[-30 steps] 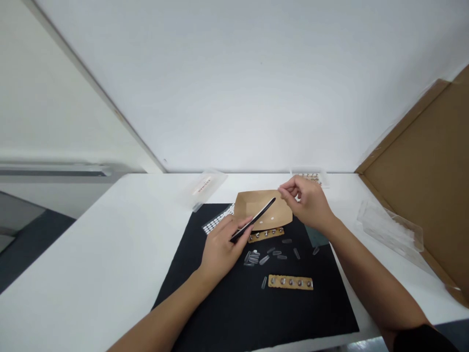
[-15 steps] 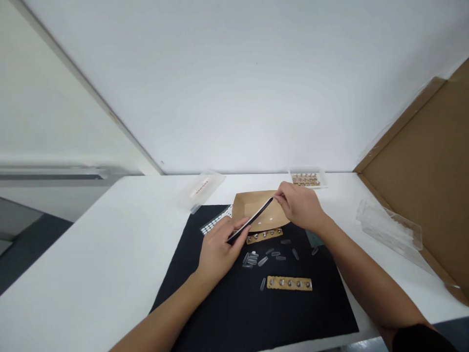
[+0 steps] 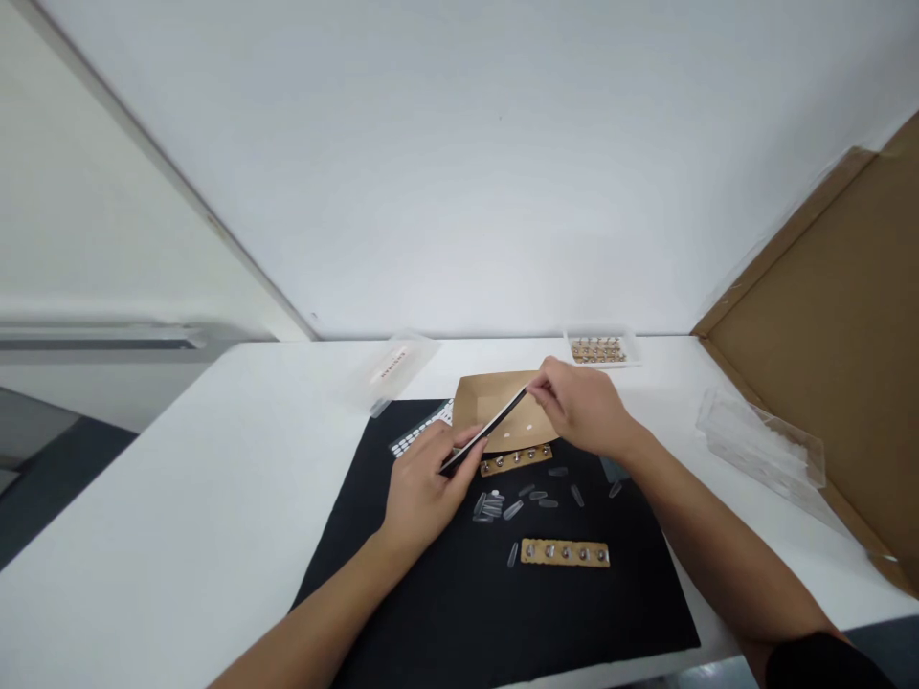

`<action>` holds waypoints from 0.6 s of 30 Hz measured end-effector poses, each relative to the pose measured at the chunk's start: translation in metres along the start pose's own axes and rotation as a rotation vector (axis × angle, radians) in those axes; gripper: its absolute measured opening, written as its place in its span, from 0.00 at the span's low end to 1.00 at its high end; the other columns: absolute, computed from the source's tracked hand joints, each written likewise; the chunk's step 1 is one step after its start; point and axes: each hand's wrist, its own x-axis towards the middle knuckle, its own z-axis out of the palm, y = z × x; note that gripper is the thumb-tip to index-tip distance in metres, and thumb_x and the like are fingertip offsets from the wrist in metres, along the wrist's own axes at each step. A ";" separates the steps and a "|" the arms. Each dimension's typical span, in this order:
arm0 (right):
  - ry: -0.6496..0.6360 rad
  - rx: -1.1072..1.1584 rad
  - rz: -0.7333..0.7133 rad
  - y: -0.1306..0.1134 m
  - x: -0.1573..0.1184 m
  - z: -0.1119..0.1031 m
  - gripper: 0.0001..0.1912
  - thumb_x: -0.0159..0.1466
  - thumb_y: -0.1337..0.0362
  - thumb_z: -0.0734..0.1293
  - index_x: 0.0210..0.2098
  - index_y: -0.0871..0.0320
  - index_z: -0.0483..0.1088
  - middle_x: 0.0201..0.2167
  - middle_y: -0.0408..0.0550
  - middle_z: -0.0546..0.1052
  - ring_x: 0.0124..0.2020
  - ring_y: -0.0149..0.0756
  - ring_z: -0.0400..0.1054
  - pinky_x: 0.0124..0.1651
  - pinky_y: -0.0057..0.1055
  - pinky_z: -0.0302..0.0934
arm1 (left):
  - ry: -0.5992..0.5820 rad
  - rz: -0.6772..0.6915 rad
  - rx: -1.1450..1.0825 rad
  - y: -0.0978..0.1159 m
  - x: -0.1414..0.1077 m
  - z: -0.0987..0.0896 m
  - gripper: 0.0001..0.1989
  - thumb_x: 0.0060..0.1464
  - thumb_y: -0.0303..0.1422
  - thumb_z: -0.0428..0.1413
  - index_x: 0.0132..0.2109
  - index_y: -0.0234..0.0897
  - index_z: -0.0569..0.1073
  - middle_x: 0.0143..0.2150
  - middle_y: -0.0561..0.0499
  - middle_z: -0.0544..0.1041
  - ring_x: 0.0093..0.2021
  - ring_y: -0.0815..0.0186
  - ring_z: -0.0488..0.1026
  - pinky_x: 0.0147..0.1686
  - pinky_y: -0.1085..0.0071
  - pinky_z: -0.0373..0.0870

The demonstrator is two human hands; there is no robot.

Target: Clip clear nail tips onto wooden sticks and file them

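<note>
My left hand [image 3: 425, 483] is closed around the lower end of a slim black nail file [image 3: 495, 421] with a pale edge, which slants up to the right. At its upper end my right hand [image 3: 578, 402] is pinched; what lies between its fingertips is hidden. Below both hands sits a brown paper tray [image 3: 478, 397] with a few small white pieces in it. In front of it are a tan strip with metal studs [image 3: 517, 460] and several clear nail tips [image 3: 490, 507]. Nearer to me lies a second studded strip [image 3: 565, 553], with clear pieces along it.
A black mat [image 3: 445, 612] covers part of the white table [image 3: 179, 469]. A sheet of white oval stickers [image 3: 416, 435] and a clear lidded case [image 3: 398, 368] lie left. A box of studded strips [image 3: 601, 350] stands behind; a clear container [image 3: 761, 440] and cardboard [image 3: 825, 335] are right.
The whole view has shifted slightly. My right fingertips and the file's upper end have moved a little left and down; my left hand keeps its grip.
</note>
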 end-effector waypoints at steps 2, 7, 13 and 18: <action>-0.056 -0.051 -0.063 -0.005 0.000 0.007 0.08 0.76 0.62 0.61 0.41 0.56 0.68 0.38 0.48 0.81 0.34 0.38 0.70 0.34 0.34 0.47 | -0.015 -0.011 -0.007 -0.001 0.000 0.000 0.09 0.68 0.32 0.59 0.51 0.37 0.82 0.35 0.51 0.78 0.34 0.67 0.75 0.35 0.72 0.70; -0.013 -0.196 -0.035 -0.008 0.002 0.014 0.12 0.78 0.61 0.58 0.42 0.57 0.69 0.37 0.49 0.80 0.31 0.39 0.67 0.33 0.36 0.43 | -0.029 -0.070 -0.031 -0.001 0.000 -0.001 0.10 0.68 0.35 0.59 0.50 0.37 0.83 0.34 0.51 0.78 0.33 0.67 0.75 0.35 0.71 0.70; 0.011 -0.137 0.011 -0.002 0.001 0.014 0.10 0.77 0.59 0.60 0.42 0.56 0.68 0.38 0.48 0.80 0.31 0.39 0.67 0.34 0.35 0.43 | -0.017 -0.083 -0.010 0.002 0.000 -0.002 0.11 0.68 0.36 0.58 0.50 0.38 0.83 0.33 0.51 0.78 0.32 0.66 0.75 0.33 0.71 0.69; -0.053 -0.096 -0.144 -0.013 -0.002 0.031 0.10 0.77 0.60 0.59 0.42 0.57 0.68 0.36 0.47 0.80 0.31 0.39 0.68 0.35 0.36 0.46 | -0.014 -0.071 -0.019 0.001 0.001 -0.001 0.11 0.68 0.36 0.58 0.49 0.38 0.83 0.33 0.52 0.78 0.32 0.67 0.75 0.34 0.71 0.70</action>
